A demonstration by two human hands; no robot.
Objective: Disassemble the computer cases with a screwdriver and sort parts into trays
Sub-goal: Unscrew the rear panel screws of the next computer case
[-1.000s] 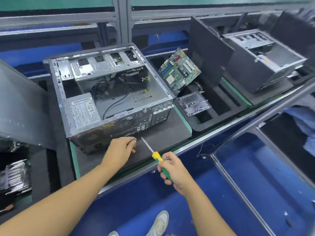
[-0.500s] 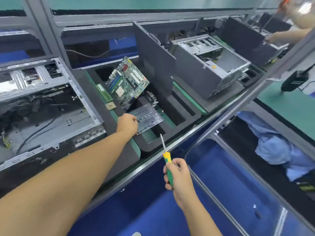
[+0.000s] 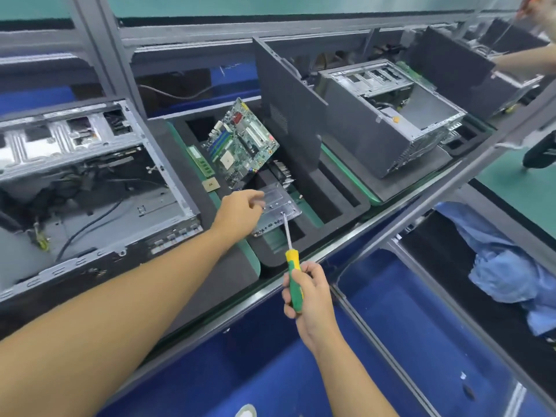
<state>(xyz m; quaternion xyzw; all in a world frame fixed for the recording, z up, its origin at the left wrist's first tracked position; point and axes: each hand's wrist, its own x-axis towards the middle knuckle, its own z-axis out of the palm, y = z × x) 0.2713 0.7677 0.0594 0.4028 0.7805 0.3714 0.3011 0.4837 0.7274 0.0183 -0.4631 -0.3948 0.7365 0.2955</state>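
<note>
Our left hand (image 3: 240, 209) pinches the metal bracket (image 3: 278, 210) lying in the foam tray (image 3: 337, 203) at centre frame; our right hand (image 3: 310, 291) clamps the green-and-yellow screwdriver (image 3: 290, 251), tip touching the bracket. The open computer case (image 3: 90, 188) sits left, a motherboard (image 3: 240, 142) leaning above.

An electronics disassembly line — opened computer cases (image 3: 90, 182) and foam sorting trays (image 3: 340, 188) along a metal-framed bench (image 3: 391, 203).

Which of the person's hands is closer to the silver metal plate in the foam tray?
Left. The left hand is over the metal plate, fingers at its near-left edge. The right hand is back off the tray, holding the screwdriver.
</note>
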